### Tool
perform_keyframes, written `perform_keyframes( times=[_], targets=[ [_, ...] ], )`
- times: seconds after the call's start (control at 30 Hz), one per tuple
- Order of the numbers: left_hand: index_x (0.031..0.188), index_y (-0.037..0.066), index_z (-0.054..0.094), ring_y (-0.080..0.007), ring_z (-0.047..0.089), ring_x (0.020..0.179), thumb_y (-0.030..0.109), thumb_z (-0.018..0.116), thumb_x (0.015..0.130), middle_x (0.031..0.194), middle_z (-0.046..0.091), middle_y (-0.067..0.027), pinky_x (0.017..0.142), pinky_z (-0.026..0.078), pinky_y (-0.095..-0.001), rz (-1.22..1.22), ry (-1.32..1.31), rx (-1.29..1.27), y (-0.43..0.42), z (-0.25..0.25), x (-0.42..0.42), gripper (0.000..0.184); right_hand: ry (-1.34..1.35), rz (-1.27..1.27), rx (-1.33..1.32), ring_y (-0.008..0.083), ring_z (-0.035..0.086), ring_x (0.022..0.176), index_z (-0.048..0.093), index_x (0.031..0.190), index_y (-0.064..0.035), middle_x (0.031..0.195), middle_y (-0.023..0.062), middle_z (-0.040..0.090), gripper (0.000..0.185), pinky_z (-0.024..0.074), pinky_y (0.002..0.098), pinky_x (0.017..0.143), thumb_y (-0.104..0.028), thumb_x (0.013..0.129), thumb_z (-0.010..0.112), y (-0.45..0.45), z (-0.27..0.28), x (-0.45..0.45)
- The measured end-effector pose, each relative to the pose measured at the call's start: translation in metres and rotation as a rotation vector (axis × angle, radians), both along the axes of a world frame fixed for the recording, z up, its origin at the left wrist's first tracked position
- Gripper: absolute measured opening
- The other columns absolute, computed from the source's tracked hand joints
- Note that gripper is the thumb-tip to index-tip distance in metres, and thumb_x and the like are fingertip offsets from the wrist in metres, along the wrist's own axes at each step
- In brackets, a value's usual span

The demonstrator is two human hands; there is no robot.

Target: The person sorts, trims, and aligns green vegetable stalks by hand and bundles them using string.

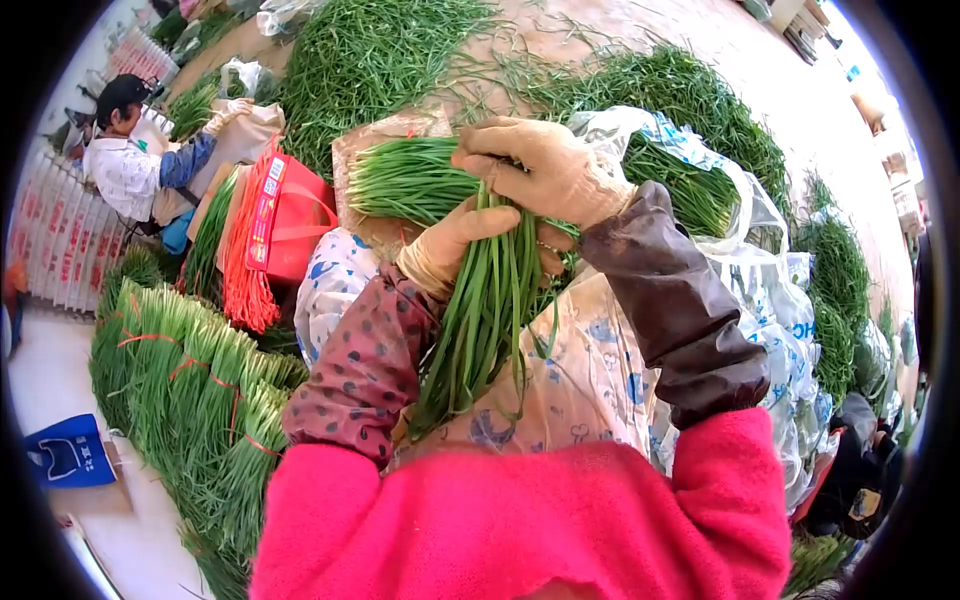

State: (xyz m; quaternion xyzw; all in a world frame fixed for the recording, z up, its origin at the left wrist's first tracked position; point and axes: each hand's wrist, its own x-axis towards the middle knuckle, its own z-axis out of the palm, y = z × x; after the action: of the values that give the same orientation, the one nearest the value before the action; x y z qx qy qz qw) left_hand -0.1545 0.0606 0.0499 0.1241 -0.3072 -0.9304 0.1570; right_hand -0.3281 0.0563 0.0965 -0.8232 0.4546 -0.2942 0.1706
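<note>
In light gloves, my left hand (450,245) is wrapped round a bunch of long green stalks (485,300), whose leafy ends hang down over the patterned apron (580,370). My right hand (545,170) lies over the top of the bunch with its fingers bent; whether it grips the stalks cannot be made out. Just beyond my hands, a pile of trimmed stalks (405,180) rests on a board (345,205), white ends to the left. Beside it on the left is a red bag (300,225) with red ties (250,280) hanging from it.
Tied bundles (190,380) stand at the left. Loose green heaps (370,70) lie ahead, and plastic bags (760,300) with greens are on the right. Another person (130,165) sits at upper left. A blue box (75,452) lies at lower left.
</note>
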Motion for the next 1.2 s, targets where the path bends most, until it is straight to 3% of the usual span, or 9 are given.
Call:
perform_keyframes(
  times=[0.1,0.17,0.33,0.43,0.63,0.9,0.97,1.03,1.2],
  targets=[
    [0.125,-0.001,0.050,-0.0288,0.065,0.085,0.034,0.068,0.079,0.092,0.066,-0.0155,0.079,0.053,-0.0401,0.084,-0.120,-0.180,-0.011,-0.014,0.006,0.061,-0.154,-0.316,-0.240,0.0287,0.063,0.100,0.053,0.125,-0.0054,0.104,0.0127,0.067,0.045,0.0513,0.0381,0.084,-0.030,0.089,0.062,0.006,-0.009,0.005],
    [0.129,0.000,0.046,-0.0271,0.065,0.080,0.028,0.067,0.080,0.084,0.065,-0.0126,0.077,0.054,-0.0386,0.145,-0.103,-0.168,-0.012,-0.008,0.011,0.060,-0.691,-0.402,0.219,0.0203,0.067,0.084,0.053,0.126,-0.0013,0.093,0.0074,0.067,0.050,0.0530,0.0336,0.071,-0.034,0.089,0.063,0.025,0.001,0.000],
    [0.135,0.003,0.040,-0.0238,0.065,0.078,0.020,0.066,0.084,0.088,0.066,-0.0120,0.072,0.055,-0.0363,0.245,-0.141,-0.159,-0.028,-0.017,0.020,0.060,-0.281,-0.249,0.676,0.0168,0.063,0.068,0.067,0.091,-0.0007,0.071,0.0115,0.064,0.039,0.0501,0.0329,0.065,-0.039,0.082,0.070,0.074,-0.002,0.014],
    [0.138,0.005,0.039,-0.0213,0.066,0.078,0.015,0.066,0.085,0.090,0.067,-0.0123,0.070,0.056,-0.0347,0.225,-0.183,-0.191,-0.039,-0.028,0.017,0.060,-0.139,-0.314,0.598,0.0308,0.066,0.077,0.065,0.097,-0.0024,0.082,0.0152,0.067,0.030,0.0509,0.0362,0.071,-0.027,0.079,0.068,0.081,-0.029,0.031],
    [0.134,0.006,0.044,-0.0212,0.066,0.072,0.015,0.071,0.082,0.086,0.067,-0.0100,0.067,0.055,-0.0348,0.162,-0.337,-0.187,-0.057,-0.035,0.032,0.059,0.072,-0.369,0.217,0.0328,0.066,0.078,0.067,0.103,-0.0126,0.086,0.0138,0.068,0.022,0.0522,0.0396,0.069,-0.021,0.084,0.059,0.066,-0.052,-0.004],
    [0.124,0.005,0.051,-0.0222,0.064,0.069,0.005,0.068,0.081,0.080,0.063,-0.0107,0.063,0.056,-0.0379,0.318,-0.364,-0.055,-0.079,-0.062,0.059,0.046,0.588,-0.786,0.458,0.0342,0.063,0.095,0.060,0.118,-0.0109,0.106,0.0139,0.064,0.040,0.0504,0.0407,0.081,-0.017,0.080,0.069,0.047,-0.065,-0.064],
    [0.122,0.004,0.052,-0.0230,0.065,0.068,0.004,0.069,0.081,0.080,0.063,-0.0110,0.062,0.057,-0.0382,0.346,-0.396,-0.047,-0.083,-0.066,0.063,0.044,0.348,-0.653,0.174,0.0335,0.064,0.091,0.061,0.115,-0.0092,0.109,0.0141,0.063,0.039,0.0515,0.0389,0.079,-0.015,0.077,0.072,0.063,-0.068,-0.040],
    [0.120,0.005,0.053,-0.0235,0.065,0.068,0.004,0.069,0.081,0.079,0.064,-0.0115,0.062,0.057,-0.0377,0.368,-0.451,-0.043,-0.083,-0.068,0.065,0.042,-0.184,-0.337,0.342,0.0293,0.065,0.085,0.064,0.109,-0.0081,0.100,0.0118,0.066,0.033,0.0524,0.0369,0.076,-0.017,0.078,0.072,0.077,-0.068,-0.003],
    [0.118,0.006,0.055,-0.0228,0.066,0.067,0.006,0.069,0.083,0.078,0.064,-0.0097,0.061,0.057,-0.0372,0.444,-0.512,-0.009,-0.078,-0.074,0.056,0.037,0.004,-0.058,0.645,0.0307,0.064,0.076,0.066,0.093,-0.0059,0.080,0.0128,0.065,0.028,0.0509,0.0370,0.068,-0.030,0.081,0.068,0.094,-0.047,0.074]
  ],
)
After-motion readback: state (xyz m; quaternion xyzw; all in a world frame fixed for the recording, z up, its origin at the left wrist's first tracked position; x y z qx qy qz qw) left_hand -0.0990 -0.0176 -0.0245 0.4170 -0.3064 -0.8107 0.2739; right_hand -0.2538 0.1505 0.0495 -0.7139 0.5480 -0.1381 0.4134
